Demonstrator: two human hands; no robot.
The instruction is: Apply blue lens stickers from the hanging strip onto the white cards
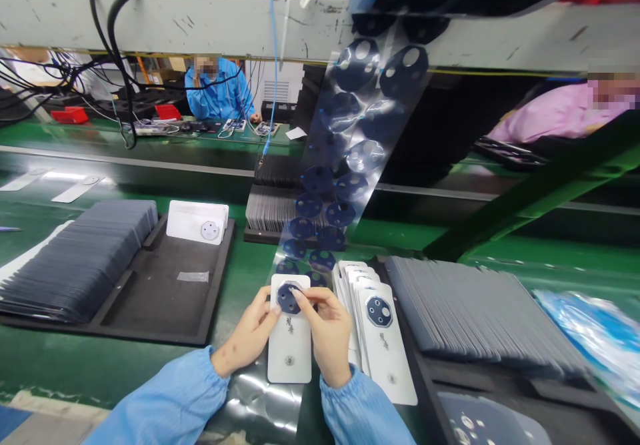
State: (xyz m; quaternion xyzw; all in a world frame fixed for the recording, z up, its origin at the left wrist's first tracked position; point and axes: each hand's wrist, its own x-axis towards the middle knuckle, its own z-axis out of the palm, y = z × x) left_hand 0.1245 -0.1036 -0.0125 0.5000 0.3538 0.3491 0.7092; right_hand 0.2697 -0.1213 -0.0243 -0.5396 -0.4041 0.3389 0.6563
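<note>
A white phone back cover [290, 368] lies in front of me, with dark lettering and a small emblem on it. My left hand [247, 331] grips its left edge, the thumb near the camera area. Over that area sits a dark blue round film piece [287, 302] with holes. My right hand [331, 333] pinches the film's upper right edge between thumb and finger. Whether the film is fully stuck down I cannot tell. Behind the cover hangs a clear strip [367, 121] carrying several such film pieces. To the right, several white covers [393, 365] with dark films lean in a stack.
On the left, a black tray [165, 305] holds a row of grey sheets [85, 258] and white covers [193, 221]. Another black tray [485, 381] with grey sheets [480, 311] stands right. A green post [530, 191] slants there. Co-workers sit across the bench.
</note>
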